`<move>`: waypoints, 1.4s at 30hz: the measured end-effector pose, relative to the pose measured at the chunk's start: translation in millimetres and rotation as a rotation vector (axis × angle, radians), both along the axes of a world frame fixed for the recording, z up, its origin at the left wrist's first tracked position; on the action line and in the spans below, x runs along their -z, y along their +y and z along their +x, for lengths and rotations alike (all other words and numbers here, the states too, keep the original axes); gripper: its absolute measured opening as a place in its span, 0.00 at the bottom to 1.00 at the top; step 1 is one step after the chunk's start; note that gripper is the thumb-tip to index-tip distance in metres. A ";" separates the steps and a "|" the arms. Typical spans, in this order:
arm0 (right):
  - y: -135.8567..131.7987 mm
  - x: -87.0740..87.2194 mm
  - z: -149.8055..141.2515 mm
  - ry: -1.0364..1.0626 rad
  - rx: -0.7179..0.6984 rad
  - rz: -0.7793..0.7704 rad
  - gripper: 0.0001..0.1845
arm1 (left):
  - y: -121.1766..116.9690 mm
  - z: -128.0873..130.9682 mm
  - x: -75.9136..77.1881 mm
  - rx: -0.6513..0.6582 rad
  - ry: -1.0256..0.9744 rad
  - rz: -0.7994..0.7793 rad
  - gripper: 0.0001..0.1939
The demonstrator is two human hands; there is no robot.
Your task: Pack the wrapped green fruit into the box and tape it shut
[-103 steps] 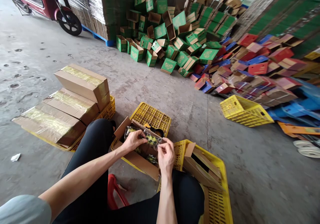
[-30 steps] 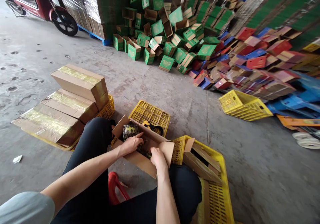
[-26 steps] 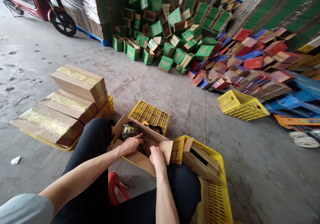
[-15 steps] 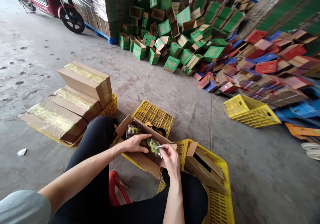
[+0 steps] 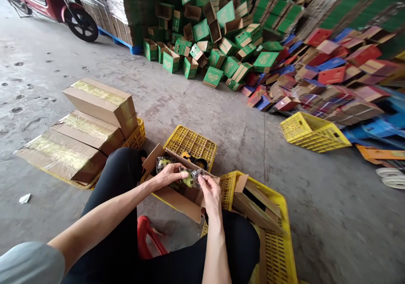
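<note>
Between my hands is a clear plastic packet [image 5: 191,179] with yellow-green and dark contents whose kind I cannot make out. My left hand [image 5: 168,176] pinches its left end between thumb and fingers. At the other end, my right hand [image 5: 211,193] grips the crinkled plastic with its fingertips. Both hands are over an open cardboard box [image 5: 180,203] with its flaps out. Inside the box, at its left end, lies another similar packet [image 5: 165,162], and more dark wrapping shows under my left hand.
Beyond the box, a black and yellow tool [image 5: 196,160] lies on a yellow crate [image 5: 193,142]. Taped cartons [image 5: 95,96] fill a crate on the left. At right, a yellow crate [image 5: 281,250] holds an open carton [image 5: 257,208]. A red stool [image 5: 146,233] shows below; green boxes [image 5: 213,77] lie heaped behind.
My left hand has moved from open beside the packet to pinching its left end. The packet is lifted slightly and turned more level. The whole view has shifted a little.
</note>
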State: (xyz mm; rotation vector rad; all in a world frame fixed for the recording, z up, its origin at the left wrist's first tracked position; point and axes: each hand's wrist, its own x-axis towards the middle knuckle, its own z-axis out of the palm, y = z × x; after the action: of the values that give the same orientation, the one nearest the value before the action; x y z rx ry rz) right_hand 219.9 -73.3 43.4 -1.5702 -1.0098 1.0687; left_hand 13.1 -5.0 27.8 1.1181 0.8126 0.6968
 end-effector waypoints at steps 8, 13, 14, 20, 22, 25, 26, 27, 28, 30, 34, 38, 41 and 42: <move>-0.3 1.0 -5.1 0.145 0.061 0.014 0.28 | -3.7 4.8 -0.6 -0.042 -0.053 -0.108 0.31; -0.9 -3.3 -9.5 0.233 -0.050 -0.059 0.36 | -1.9 0.5 1.0 -0.106 -0.016 -0.180 0.33; -1.1 -4.1 -10.1 0.235 -0.064 -0.056 0.35 | -2.3 -0.3 1.2 -0.099 -0.005 -0.192 0.34; -1.4 -13.2 -10.9 0.209 -0.120 -0.019 0.33 | -3.9 -2.6 -0.1 -0.029 -0.032 -0.267 0.35; -2.0 -16.1 -11.0 0.200 -0.162 0.013 0.37 | -2.7 -3.0 0.4 -0.014 -0.037 -0.295 0.35; -2.8 -16.7 -11.1 0.142 -0.208 0.055 0.32 | -1.3 -3.0 3.4 -0.016 -0.009 -0.333 0.35; -2.7 -15.8 -10.9 0.103 -0.210 0.056 0.28 | -1.2 -3.0 4.5 -0.009 0.007 -0.348 0.35; -2.4 -14.5 -10.4 0.064 -0.208 0.051 0.23 | -1.4 -3.0 5.4 0.003 0.021 -0.364 0.36; -2.0 -12.9 -9.8 0.031 -0.198 0.042 0.21 | -1.7 -3.2 5.9 0.016 0.027 -0.379 0.37; -0.8 -9.5 -8.1 0.006 -0.161 0.007 0.21 | -2.5 -4.2 5.5 0.041 0.006 -0.387 0.41; 0.5 -5.5 -5.2 0.031 -0.021 -0.070 0.26 | -3.0 -7.2 0.4 0.112 -0.082 -0.249 0.40; 0.3 -2.0 -2.7 -0.033 0.001 -0.113 0.29 | -1.9 -8.6 -3.1 0.157 -0.088 -0.089 0.31; 1.9 2.2 -0.7 -0.112 -0.005 -0.080 0.28 | -0.6 -9.1 -3.2 0.095 -0.046 -0.082 0.26; 2.8 3.5 -0.3 -0.107 -0.008 -0.054 0.27 | -0.2 -9.2 -3.1 0.074 -0.030 -0.083 0.26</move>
State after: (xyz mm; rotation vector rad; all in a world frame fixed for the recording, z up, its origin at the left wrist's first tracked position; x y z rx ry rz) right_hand 219.6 -70.5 39.9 -1.6832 -1.0674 1.0346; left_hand 3.8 -5.3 30.9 1.0552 0.7643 0.6120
